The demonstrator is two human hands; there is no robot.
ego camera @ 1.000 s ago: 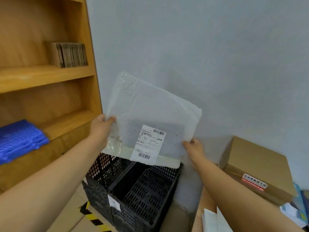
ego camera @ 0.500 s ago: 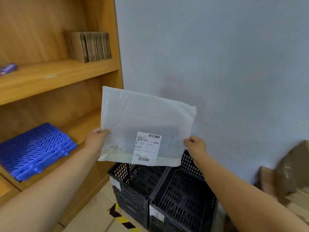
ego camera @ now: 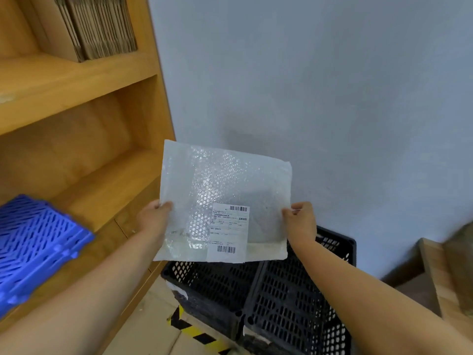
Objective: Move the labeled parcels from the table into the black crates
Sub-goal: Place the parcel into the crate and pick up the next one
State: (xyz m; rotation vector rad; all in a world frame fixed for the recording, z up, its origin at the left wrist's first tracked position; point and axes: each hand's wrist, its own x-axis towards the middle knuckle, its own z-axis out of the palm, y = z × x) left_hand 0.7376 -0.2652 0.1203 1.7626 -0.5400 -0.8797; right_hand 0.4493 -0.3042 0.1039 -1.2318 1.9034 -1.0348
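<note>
A flat white bubble-wrap parcel [ego camera: 225,190] with a barcode shipping label [ego camera: 229,230] is held upright in the air between both hands. My left hand [ego camera: 153,217] pinches its left edge and my right hand [ego camera: 300,221] pinches its right edge. Directly below stand two black perforated crates side by side on the floor: the left crate [ego camera: 204,285] and the right crate [ego camera: 294,303]. The parcel's lower edge hangs just above their back rims and hides part of them.
A wooden shelf unit [ego camera: 76,80] fills the left, with a blue plastic crate panel [ego camera: 33,247] on a lower shelf and stacked flat cardboard [ego camera: 99,24] above. A grey wall is behind. A wooden table edge [ego camera: 440,272] shows at right. Yellow-black tape [ego camera: 189,329] marks the floor.
The view has swung left and down, away from the table and its brown box. The parcel, still held by both hands, has come lower, over the black crates.
</note>
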